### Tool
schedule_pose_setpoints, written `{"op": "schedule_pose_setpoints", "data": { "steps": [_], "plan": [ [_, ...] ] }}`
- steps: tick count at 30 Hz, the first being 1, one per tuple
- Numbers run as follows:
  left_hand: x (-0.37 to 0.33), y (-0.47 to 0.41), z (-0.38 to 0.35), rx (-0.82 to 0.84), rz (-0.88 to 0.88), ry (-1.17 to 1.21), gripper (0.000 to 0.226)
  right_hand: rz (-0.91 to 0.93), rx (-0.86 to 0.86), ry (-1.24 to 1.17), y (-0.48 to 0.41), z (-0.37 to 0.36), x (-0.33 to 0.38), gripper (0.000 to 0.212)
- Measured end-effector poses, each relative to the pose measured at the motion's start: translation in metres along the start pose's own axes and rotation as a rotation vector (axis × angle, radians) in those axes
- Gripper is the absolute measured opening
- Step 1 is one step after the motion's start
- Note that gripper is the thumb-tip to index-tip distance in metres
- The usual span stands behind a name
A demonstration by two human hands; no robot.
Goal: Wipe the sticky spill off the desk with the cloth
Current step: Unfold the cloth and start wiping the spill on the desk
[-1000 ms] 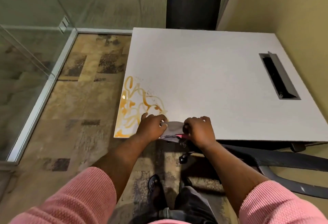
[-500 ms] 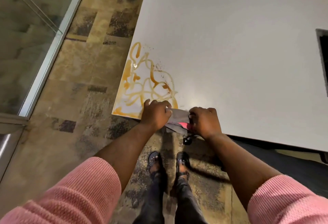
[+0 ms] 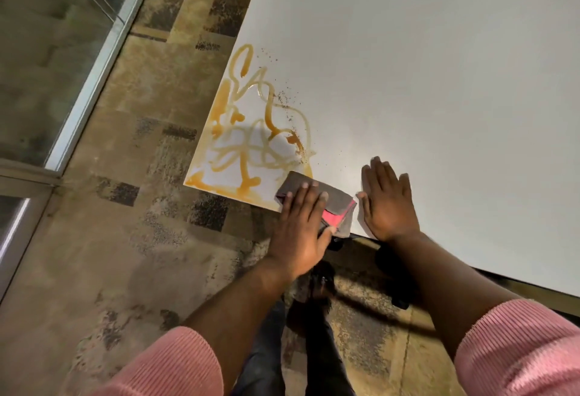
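An amber sticky spill (image 3: 251, 141) loops in squiggles across the near left corner of the white desk (image 3: 423, 81), with dark specks around it. A folded grey cloth (image 3: 298, 183) with a pink edge lies on the desk's front edge, its far corner touching the spill. My left hand (image 3: 301, 226) lies flat on the cloth, fingers spread, pressing it down. To the right of the cloth, my right hand (image 3: 387, 204) rests flat on the bare desk, fingers apart, holding nothing.
Patterned brown carpet (image 3: 125, 238) lies left of and below the desk. A glass partition with a metal frame (image 3: 94, 63) runs along the far left. My legs and shoes (image 3: 317, 295) stand under the desk's front edge.
Both hands held the cloth bunched between them. Now the right hand has let go and lies flat on the desk, and the left hand presses the folded cloth. The view tilted closer.
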State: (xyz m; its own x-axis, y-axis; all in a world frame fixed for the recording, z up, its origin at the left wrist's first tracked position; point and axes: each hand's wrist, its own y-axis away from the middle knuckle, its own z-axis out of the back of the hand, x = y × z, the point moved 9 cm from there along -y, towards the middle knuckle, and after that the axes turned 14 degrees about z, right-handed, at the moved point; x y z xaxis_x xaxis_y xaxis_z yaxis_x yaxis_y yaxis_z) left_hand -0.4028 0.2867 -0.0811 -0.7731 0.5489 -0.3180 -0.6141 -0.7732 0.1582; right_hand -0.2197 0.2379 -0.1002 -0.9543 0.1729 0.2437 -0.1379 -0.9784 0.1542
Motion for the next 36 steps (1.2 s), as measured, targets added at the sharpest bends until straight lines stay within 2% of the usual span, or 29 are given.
{"op": "schedule_pose_setpoints", "data": {
  "steps": [4, 7, 13, 21, 30, 36],
  "plan": [
    [0.001, -0.015, -0.038, 0.108, -0.074, -0.147, 0.078, 0.023, 0.052, 0.011, -0.006, -0.021, -0.017, 0.067],
    [0.003, -0.032, -0.045, 0.091, -0.115, -0.200, 0.079, 0.048, 0.042, 0.022, -0.007, -0.026, -0.023, 0.069],
    [-0.002, -0.056, -0.038, 0.049, -0.060, -0.159, 0.072, 0.033, 0.008, -0.005, -0.006, -0.026, -0.026, 0.065],
    [0.003, 0.004, -0.043, -0.016, -0.044, -0.085, 0.062, 0.025, -0.014, -0.022, -0.008, -0.028, -0.028, 0.064],
    [0.016, -0.083, -0.024, 0.023, 0.056, -0.107, 0.064, 0.034, -0.034, 0.015, -0.008, -0.033, -0.030, 0.063],
    [0.026, -0.005, -0.041, 0.027, 0.117, -0.050, 0.064, 0.009, -0.009, -0.020, -0.014, -0.026, -0.025, 0.065]
  ]
}}
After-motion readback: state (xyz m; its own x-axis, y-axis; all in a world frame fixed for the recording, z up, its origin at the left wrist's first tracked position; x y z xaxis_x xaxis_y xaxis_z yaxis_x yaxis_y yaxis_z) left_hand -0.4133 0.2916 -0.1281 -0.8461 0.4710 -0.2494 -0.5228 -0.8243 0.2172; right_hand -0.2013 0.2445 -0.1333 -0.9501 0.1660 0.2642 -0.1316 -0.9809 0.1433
